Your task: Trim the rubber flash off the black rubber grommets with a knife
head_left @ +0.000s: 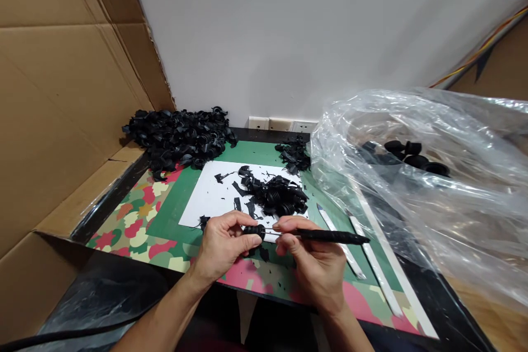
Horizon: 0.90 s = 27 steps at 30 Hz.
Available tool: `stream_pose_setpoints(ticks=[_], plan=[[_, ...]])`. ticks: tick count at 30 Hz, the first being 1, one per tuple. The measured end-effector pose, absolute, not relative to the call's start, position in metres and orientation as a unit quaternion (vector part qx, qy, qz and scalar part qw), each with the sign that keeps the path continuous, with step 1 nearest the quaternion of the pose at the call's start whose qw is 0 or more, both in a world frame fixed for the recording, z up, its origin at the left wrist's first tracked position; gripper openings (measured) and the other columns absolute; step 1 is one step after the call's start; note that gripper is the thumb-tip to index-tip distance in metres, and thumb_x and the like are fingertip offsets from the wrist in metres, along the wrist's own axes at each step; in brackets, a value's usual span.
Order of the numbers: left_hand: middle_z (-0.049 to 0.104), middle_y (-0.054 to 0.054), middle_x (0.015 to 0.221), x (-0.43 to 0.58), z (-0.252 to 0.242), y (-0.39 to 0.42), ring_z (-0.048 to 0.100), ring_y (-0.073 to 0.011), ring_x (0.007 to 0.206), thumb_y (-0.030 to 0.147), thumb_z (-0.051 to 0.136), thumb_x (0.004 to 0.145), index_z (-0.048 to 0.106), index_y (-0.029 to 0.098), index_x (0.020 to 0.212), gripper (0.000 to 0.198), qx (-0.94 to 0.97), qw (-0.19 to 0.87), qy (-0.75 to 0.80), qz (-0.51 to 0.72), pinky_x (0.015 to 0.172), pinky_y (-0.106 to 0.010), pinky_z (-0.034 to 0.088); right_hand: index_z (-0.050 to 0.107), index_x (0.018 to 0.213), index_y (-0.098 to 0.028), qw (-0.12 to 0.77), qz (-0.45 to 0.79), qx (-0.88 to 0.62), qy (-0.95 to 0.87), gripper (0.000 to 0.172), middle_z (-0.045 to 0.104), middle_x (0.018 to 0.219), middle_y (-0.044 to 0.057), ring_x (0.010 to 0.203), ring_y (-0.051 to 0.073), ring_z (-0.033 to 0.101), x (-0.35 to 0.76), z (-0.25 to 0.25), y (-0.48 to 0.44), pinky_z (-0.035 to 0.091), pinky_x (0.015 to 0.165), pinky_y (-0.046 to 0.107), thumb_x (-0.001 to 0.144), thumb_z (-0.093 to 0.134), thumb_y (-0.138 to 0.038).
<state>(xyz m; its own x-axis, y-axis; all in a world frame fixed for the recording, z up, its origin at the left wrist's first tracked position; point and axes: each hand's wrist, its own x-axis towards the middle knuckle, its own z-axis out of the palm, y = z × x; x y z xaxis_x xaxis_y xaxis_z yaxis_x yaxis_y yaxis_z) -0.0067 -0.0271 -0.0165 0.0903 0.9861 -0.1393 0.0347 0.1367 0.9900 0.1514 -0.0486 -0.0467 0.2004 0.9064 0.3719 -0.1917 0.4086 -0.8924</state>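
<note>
Looking soft, the round black rubber piece (256,230) is side-pinched by left fingers (247,242), the black-handled metal tool (332,236) held by right fingers (293,223).

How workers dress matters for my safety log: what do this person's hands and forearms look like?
The left hand and right hand are gloveless, with no rings visible. Both forearms are bare, without sleeves, watch or bracelet in view.
</note>
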Motion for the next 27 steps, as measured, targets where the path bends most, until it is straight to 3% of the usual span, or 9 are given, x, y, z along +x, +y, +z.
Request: stream_pose_setpoints(ticks=[16,23,27], plan=[[0.068,-0.006,0.075,-0.009,-0.025,-0.026,0.059,-0.0146,0.065,0.017,0.077,0.060,0.074,0.016,0.071,0.011,0.575,0.463,0.489,0.465,0.055,-0.023,0.044,0.068,0.087,-0.021,0.667,0.357,-0.361,-0.545,0.005,0.065,0.084,0.005,0.047,0.010,0.058,0.146,-0.052,-0.048,0.051,0.043,0.024,0.087,0.063,-0.023],[0.067,-0.005,0.070,-0.004,-0.026,-0.030,0.057,-0.0138,0.059,0.019,0.076,0.060,0.072,0.015,0.065,0.007,0.572,0.461,0.494,0.465,0.052,-0.023,0.043,0.066,0.092,-0.023,0.601,0.157,-0.356,-0.698,0.020,0.069,0.081,0.005,0.074,0.018,0.067,0.144,-0.048,-0.055,0.056,0.065,0.030,0.087,0.055,-0.007],[0.068,-0.005,0.070,-0.003,-0.025,-0.033,0.057,-0.0126,0.058,0.018,0.076,0.061,0.071,0.015,0.065,0.007,0.568,0.480,0.488,0.457,0.052,-0.023,0.044,0.066,0.094,-0.025,0.648,0.062,-0.432,-0.624,0.022,0.069,0.087,0.005,0.078,0.020,0.067,0.156,-0.054,-0.049,0.056,0.067,0.034,0.085,0.058,-0.006]])
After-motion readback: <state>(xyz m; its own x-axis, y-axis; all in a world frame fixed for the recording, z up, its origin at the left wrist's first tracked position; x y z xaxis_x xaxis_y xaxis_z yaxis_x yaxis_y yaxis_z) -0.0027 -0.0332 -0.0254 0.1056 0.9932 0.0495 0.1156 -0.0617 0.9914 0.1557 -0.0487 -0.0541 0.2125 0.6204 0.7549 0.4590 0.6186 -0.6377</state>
